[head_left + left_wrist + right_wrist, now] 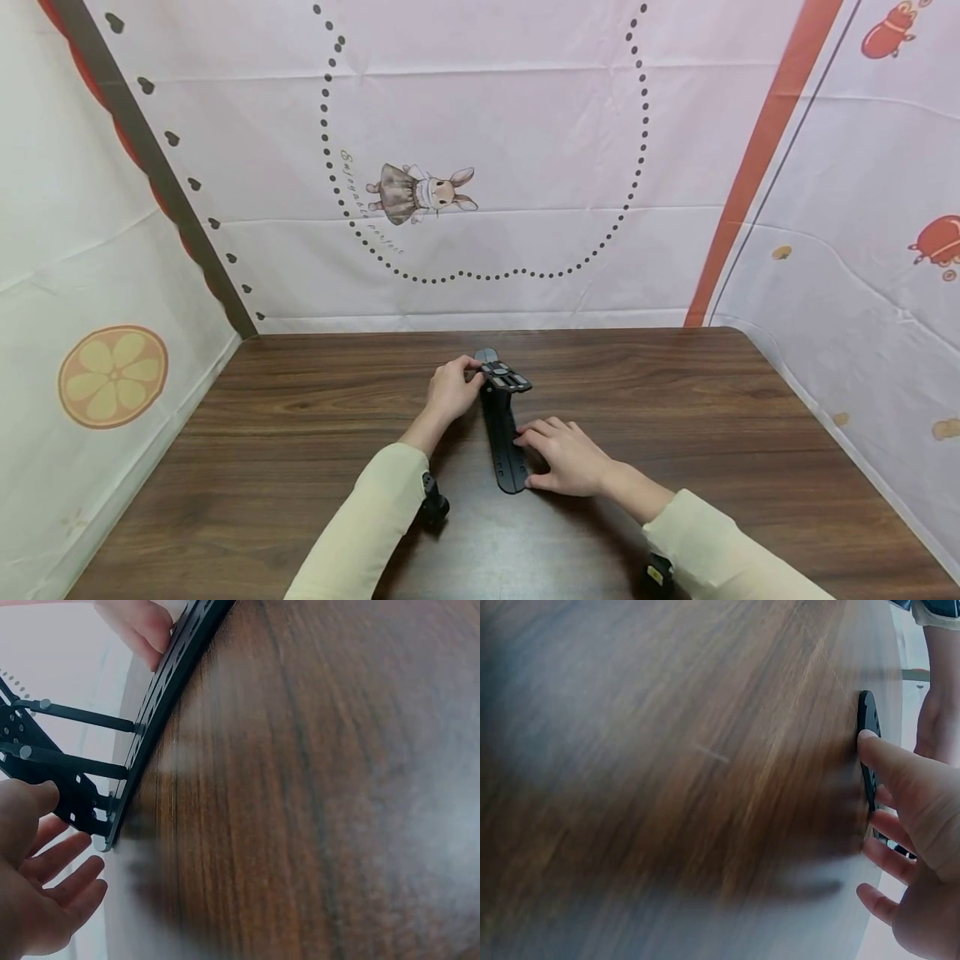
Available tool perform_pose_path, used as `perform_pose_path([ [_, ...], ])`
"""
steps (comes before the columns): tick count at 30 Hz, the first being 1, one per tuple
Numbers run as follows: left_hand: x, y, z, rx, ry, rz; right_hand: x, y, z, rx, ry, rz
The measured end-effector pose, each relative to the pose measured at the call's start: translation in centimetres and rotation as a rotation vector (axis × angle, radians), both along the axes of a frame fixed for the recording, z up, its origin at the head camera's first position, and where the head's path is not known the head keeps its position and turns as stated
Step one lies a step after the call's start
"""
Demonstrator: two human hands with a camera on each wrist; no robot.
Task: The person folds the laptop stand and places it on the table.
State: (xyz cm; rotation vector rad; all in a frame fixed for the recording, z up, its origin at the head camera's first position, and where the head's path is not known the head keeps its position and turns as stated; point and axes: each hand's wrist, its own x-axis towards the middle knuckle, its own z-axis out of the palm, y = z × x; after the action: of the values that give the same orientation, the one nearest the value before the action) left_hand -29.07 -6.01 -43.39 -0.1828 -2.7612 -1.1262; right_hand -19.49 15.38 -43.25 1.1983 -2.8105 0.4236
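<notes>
A black folding stand lies lengthwise on the table, with a long flat base and a slotted plate raised over its far part. Two slim struts join plate and base in the left wrist view. My left hand pinches the raised plate at its left side, thumb on the plate and the other fingers loosely spread. At the base's near right edge, my right hand touches it with thumb and fingertips, the fingers relaxed. Part of the base is hidden by the right hand in the right wrist view.
The brown wood-grain table extends around the stand. A white printed cloth hangs behind it and on both sides. Dark wrist-worn devices sit on both sleeves.
</notes>
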Motion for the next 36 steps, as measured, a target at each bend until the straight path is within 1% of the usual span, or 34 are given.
perform_pose_path([
  [6,-0.1,0.2,0.0,-0.007,-0.014,-0.026,0.0,-0.5,-0.1,0.018,0.031,-0.023],
  [12,-0.2,0.3,0.0,-0.004,-0.009,-0.053,0.2,-1.0,0.0,0.015,0.075,-0.021],
  [17,-0.2,0.4,0.0,0.004,-0.008,-0.066,0.3,-1.5,0.3,0.045,0.061,-0.046],
  [25,-0.2,0.4,-0.2,-0.011,-0.012,-0.073,0.4,-2.1,0.5,0.037,0.056,-0.061],
  [36,0.1,0.2,-0.3,-0.005,-0.026,-0.092,0.3,-2.2,0.2,0.017,0.066,-0.045],
])
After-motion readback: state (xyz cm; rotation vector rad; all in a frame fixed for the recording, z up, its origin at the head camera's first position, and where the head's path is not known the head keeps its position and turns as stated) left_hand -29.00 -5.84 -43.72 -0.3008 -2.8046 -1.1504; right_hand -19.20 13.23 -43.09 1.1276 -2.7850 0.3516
